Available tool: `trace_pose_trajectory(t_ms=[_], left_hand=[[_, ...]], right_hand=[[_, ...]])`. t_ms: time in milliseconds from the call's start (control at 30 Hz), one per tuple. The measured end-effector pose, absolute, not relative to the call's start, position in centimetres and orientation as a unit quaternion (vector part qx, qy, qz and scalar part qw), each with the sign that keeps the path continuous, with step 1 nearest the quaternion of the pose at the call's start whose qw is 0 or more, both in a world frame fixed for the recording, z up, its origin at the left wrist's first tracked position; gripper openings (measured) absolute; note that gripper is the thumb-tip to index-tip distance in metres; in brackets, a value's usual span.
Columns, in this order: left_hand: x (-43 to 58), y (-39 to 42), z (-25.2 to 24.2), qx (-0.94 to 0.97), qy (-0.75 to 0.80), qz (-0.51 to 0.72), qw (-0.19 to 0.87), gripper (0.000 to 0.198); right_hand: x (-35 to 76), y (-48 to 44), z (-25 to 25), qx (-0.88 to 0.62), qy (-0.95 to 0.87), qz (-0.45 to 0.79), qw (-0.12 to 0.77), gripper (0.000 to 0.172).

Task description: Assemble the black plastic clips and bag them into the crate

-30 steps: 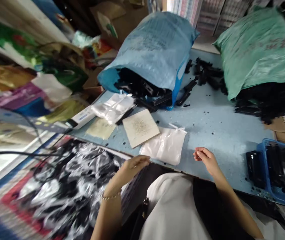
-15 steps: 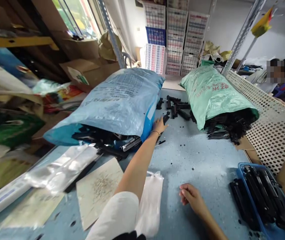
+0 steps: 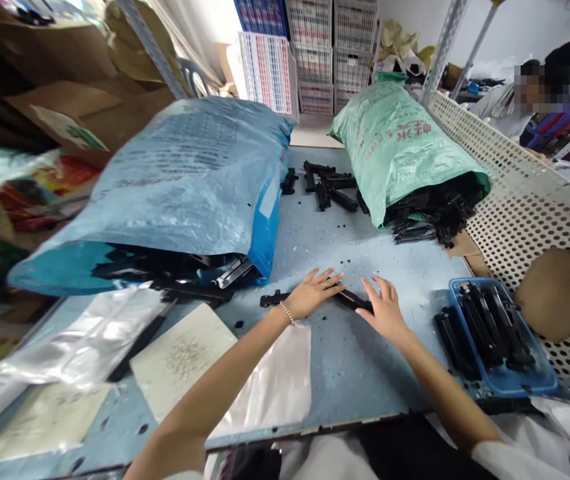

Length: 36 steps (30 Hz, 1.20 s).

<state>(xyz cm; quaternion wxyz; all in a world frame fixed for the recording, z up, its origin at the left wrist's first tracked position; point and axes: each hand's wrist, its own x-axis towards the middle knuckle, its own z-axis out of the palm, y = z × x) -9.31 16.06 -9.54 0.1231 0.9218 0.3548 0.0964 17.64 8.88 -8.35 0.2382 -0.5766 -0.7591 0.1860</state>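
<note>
A: Whereas half a second ago the left grip (image 3: 313,292) was stretching far out toward the loose black parts (image 3: 325,185) beside the blue sack (image 3: 179,180), where is it lying now?

B: It is lying close to the body, palm down and fingers spread, pressing on a long black strip (image 3: 273,299) that is resting on the tabletop (image 3: 359,373). One end of the strip is showing outside the left grip, toward the sack's mouth.

A: And the right grip (image 3: 385,312)?

B: It was resting curled on the tabletop. Now it is reaching in with fingers spread, its fingertips touching the strip's other end, just beside the left grip. Neither grip is closing round the strip; both are lying open upon it.

A: What is this meaning for the work?

B: By judgement, the far reach is over and the strip is being handled by both grips at close range. Whether one strip or several are lying under the palms cannot be told.

A: What is standing about the grips?

B: Outside the right grip, a blue tray (image 3: 515,385) is holding more black pieces. Nearer than the left grip, a clear bag (image 3: 275,383) and a card (image 3: 179,353) are lying flat. Well beyond both grips, a green sack (image 3: 395,143) is lying open-mouthed.
</note>
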Motion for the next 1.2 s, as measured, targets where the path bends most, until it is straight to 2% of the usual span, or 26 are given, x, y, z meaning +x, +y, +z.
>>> trace_pose_trajectory(t_ms=[67, 133, 200, 333, 467, 567, 633, 700, 800, 867, 900, 1000, 1133, 1200], left_hand=[[-9.5, 14.7, -9.2, 0.901, 0.409, 0.120, 0.082, 0.065], [-9.1, 13.3, -8.9, 0.863, 0.467, 0.179, 0.069, 0.065], [-8.1, 11.6, -8.8, 0.813, 0.505, 0.270, 0.110, 0.064], [-4.2, 7.5, -8.4, 0.661, 0.514, 0.421, 0.349, 0.089], [-2.1, 4.0, -6.1, 0.509, 0.484, 0.443, 0.558, 0.071], [-2.2, 2.0, -4.0, 0.456, 0.431, 0.431, 0.649, 0.071], [-2.2, 0.9, -3.2, 0.461, 0.403, 0.422, 0.668, 0.074], [-1.7, -0.1, -2.9, 0.497, 0.394, 0.416, 0.651, 0.073], [-0.8, -0.8, -3.4, 0.598, 0.434, 0.445, 0.507, 0.073], [-0.6, -0.6, -3.7, 0.638, 0.458, 0.458, 0.416, 0.075], [-0.8, -0.4, -3.8, 0.633, 0.465, 0.463, 0.410, 0.075], [-1.8, 0.5, -3.4, 0.526, 0.469, 0.494, 0.510, 0.069], [-2.7, 0.9, -1.9, 0.400, 0.469, 0.491, 0.616, 0.065], [-2.4, 0.7, -1.6, 0.395, 0.467, 0.501, 0.613, 0.063]], right_hand=[[17.8, 9.8, -8.1, -0.562, -0.788, 0.194, 0.160, 0.035], [17.5, 9.8, -8.4, -0.581, -0.773, 0.218, 0.136, 0.022], [17.0, 8.6, -8.6, -0.611, -0.746, 0.221, 0.149, 0.027], [15.6, 4.3, -6.7, -0.557, -0.743, 0.248, 0.276, 0.035], [16.0, 2.1, -2.7, -0.459, -0.750, 0.305, 0.366, 0.029], [17.4, 3.2, -0.6, -0.496, -0.749, 0.258, 0.356, 0.024], [18.0, 4.2, -0.1, -0.493, -0.757, 0.276, 0.328, 0.021], [17.9, 4.7, -0.3, -0.481, -0.736, 0.347, 0.327, 0.024], [16.9, 4.8, -1.1, -0.478, -0.669, 0.444, 0.356, 0.036], [16.3, 4.6, -1.5, -0.468, -0.650, 0.494, 0.337, 0.048], [16.2, 4.4, -1.6, -0.456, -0.657, 0.511, 0.314, 0.053], [16.5, 3.2, -1.3, -0.413, -0.711, 0.508, 0.258, 0.052], [16.2, 0.4, -1.1, -0.341, -0.869, 0.305, 0.187, 0.037], [15.6, -0.8, -1.7, -0.339, -0.877, 0.294, 0.173, 0.037]])
